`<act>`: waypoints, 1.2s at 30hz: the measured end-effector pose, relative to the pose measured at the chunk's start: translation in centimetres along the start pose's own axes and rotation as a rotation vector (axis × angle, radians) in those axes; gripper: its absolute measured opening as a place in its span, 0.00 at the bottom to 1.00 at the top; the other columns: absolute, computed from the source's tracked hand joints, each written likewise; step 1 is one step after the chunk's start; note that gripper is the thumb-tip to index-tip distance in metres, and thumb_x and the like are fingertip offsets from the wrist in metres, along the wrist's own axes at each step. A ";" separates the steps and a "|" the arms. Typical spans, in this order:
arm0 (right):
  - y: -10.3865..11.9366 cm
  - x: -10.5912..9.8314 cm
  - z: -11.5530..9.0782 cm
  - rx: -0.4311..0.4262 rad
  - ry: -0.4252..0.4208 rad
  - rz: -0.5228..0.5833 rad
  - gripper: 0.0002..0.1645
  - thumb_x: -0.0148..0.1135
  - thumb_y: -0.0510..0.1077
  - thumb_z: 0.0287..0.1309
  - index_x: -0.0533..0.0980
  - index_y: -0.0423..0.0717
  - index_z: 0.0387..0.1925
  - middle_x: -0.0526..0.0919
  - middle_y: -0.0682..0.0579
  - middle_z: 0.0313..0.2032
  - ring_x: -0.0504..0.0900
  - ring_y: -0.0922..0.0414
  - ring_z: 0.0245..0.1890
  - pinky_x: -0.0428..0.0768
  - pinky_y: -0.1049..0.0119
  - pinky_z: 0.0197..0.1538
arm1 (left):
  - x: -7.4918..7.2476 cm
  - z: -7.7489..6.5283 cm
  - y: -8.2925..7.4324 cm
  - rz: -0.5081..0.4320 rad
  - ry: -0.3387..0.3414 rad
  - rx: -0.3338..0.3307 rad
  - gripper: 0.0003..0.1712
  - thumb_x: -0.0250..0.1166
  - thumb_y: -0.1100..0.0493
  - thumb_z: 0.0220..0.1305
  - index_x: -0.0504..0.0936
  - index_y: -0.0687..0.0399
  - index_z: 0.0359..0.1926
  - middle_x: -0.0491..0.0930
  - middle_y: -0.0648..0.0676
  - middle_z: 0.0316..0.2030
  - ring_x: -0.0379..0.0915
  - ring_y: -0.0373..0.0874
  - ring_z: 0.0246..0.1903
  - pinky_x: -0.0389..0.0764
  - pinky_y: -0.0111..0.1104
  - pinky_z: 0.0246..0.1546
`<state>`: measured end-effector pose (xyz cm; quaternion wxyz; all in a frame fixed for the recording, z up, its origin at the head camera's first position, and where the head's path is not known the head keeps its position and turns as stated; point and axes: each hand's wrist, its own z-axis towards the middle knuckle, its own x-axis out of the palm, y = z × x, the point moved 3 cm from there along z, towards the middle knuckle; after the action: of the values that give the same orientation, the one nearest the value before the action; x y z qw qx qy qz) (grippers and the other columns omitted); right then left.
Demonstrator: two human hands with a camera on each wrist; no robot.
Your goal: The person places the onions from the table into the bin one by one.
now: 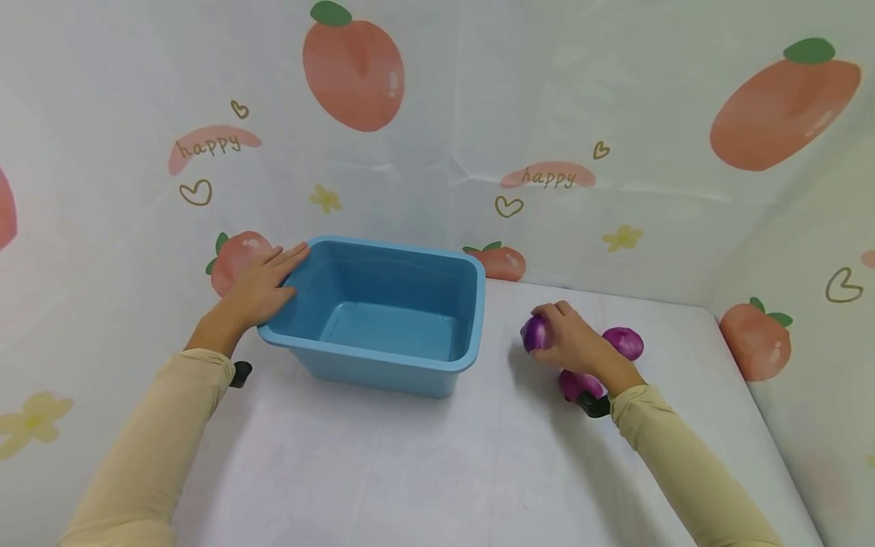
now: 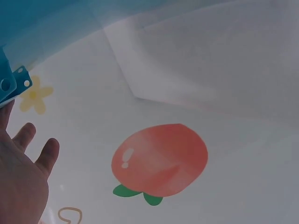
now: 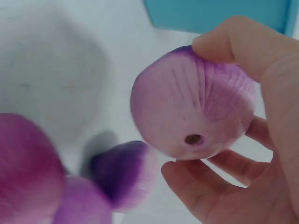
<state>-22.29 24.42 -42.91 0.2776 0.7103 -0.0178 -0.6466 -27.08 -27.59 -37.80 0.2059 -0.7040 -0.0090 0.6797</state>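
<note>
Gripping purple onion [image 1: 535,334] w/ R hand [image 1: 573,343], thumb opp. fingers; prob. light, stiff, slick, hold at girth. L hand [image 1: 260,290]: fingers extended on blue tub [image 1: 376,372].

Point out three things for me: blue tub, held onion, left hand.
Blue tub [image 1: 391,330]: head view, inside floor.
Held onion [image 3: 182,108]: right wrist view, pale face above the small dark hole.
Left hand [image 1: 262,292]: head view, back of the hand.
</note>
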 end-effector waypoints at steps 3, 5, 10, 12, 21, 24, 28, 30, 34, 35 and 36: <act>0.8 -1.1 0.3 -0.026 -0.030 0.053 0.43 0.74 0.48 0.50 0.65 0.36 0.62 0.71 0.34 0.56 0.79 0.40 0.54 0.84 0.40 0.57 | 0.1 0.0 0.1 0.001 0.006 -0.016 0.42 0.50 0.58 0.70 0.48 0.44 0.82 0.49 0.55 0.82 0.39 0.68 0.80 0.44 0.72 0.74; 1.4 -1.9 0.5 -0.048 -0.052 0.096 0.43 0.76 0.47 0.50 0.63 0.33 0.60 0.72 0.34 0.54 0.80 0.42 0.51 0.85 0.45 0.55 | 0.1 0.0 0.2 -0.005 0.011 -0.024 0.42 0.50 0.58 0.70 0.48 0.44 0.82 0.48 0.55 0.82 0.38 0.68 0.80 0.43 0.72 0.74; 3.4 -4.2 1.1 -0.115 -0.105 0.216 0.42 0.77 0.43 0.49 0.62 0.34 0.58 0.74 0.36 0.54 0.84 0.44 0.49 0.87 0.53 0.50 | -0.1 -0.1 0.2 -0.025 0.013 -0.025 0.41 0.49 0.58 0.71 0.48 0.45 0.82 0.48 0.55 0.82 0.38 0.69 0.80 0.43 0.72 0.74; 4.4 -5.0 1.4 -0.148 -0.133 0.258 0.43 0.78 0.42 0.49 0.61 0.35 0.60 0.73 0.37 0.56 0.84 0.43 0.51 0.87 0.51 0.53 | -0.1 -0.1 0.1 -0.034 0.012 -0.025 0.41 0.49 0.59 0.71 0.48 0.45 0.82 0.49 0.55 0.82 0.38 0.69 0.80 0.43 0.72 0.74; 9.3 -7.9 3.6 -0.283 -0.202 0.303 0.43 0.78 0.43 0.50 0.68 0.41 0.66 0.73 0.44 0.60 0.78 0.51 0.56 0.86 0.57 0.55 | 0.1 0.0 0.4 -0.065 0.005 -0.024 0.41 0.49 0.58 0.71 0.48 0.45 0.82 0.49 0.54 0.82 0.38 0.70 0.80 0.43 0.73 0.74; 10.7 -7.9 4.7 -0.277 -0.165 0.379 0.43 0.77 0.43 0.50 0.68 0.44 0.67 0.72 0.45 0.61 0.78 0.50 0.56 0.86 0.50 0.55 | 0.1 0.1 0.3 -0.060 -0.001 -0.017 0.40 0.49 0.58 0.71 0.48 0.44 0.82 0.49 0.53 0.82 0.38 0.69 0.80 0.44 0.73 0.73; 12.3 -7.4 6.3 -0.300 -0.142 0.438 0.45 0.77 0.43 0.49 0.66 0.42 0.67 0.71 0.45 0.62 0.79 0.49 0.56 0.86 0.47 0.56 | 0.1 0.1 0.1 -0.057 0.004 -0.015 0.40 0.49 0.58 0.72 0.49 0.44 0.82 0.49 0.53 0.82 0.38 0.69 0.80 0.45 0.73 0.73; 13.1 -7.1 7.3 -0.339 -0.144 0.448 0.45 0.77 0.43 0.49 0.66 0.40 0.67 0.71 0.44 0.62 0.78 0.48 0.58 0.86 0.49 0.58 | 0.1 0.1 0.0 -0.060 0.012 -0.019 0.40 0.49 0.57 0.72 0.48 0.44 0.82 0.48 0.53 0.82 0.38 0.69 0.80 0.44 0.74 0.73; 14.8 -6.7 9.0 -0.404 -0.147 0.481 0.47 0.77 0.41 0.48 0.64 0.38 0.68 0.70 0.42 0.63 0.77 0.48 0.60 0.84 0.49 0.61 | 0.1 -0.1 0.1 -0.074 0.025 -0.029 0.40 0.48 0.57 0.72 0.47 0.44 0.82 0.47 0.52 0.82 0.36 0.70 0.80 0.44 0.74 0.72; 15.1 -6.5 9.4 -0.409 -0.143 0.491 0.47 0.77 0.41 0.48 0.64 0.39 0.68 0.70 0.42 0.64 0.77 0.48 0.61 0.83 0.49 0.62 | 0.1 -0.1 0.1 -0.076 0.026 -0.030 0.40 0.48 0.56 0.73 0.47 0.43 0.82 0.46 0.52 0.82 0.36 0.70 0.80 0.44 0.74 0.72; 15.5 -6.4 9.8 -0.408 -0.137 0.500 0.47 0.77 0.41 0.48 0.64 0.39 0.68 0.70 0.43 0.64 0.77 0.48 0.61 0.83 0.49 0.62 | 0.1 -0.1 0.2 -0.079 0.026 -0.032 0.40 0.48 0.56 0.73 0.47 0.43 0.82 0.46 0.52 0.82 0.36 0.69 0.80 0.44 0.74 0.73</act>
<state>-27.31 10.15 -30.74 0.5623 0.5684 -0.0803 -0.5952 -26.99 -27.73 -37.98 0.2213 -0.7152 -0.0449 0.6615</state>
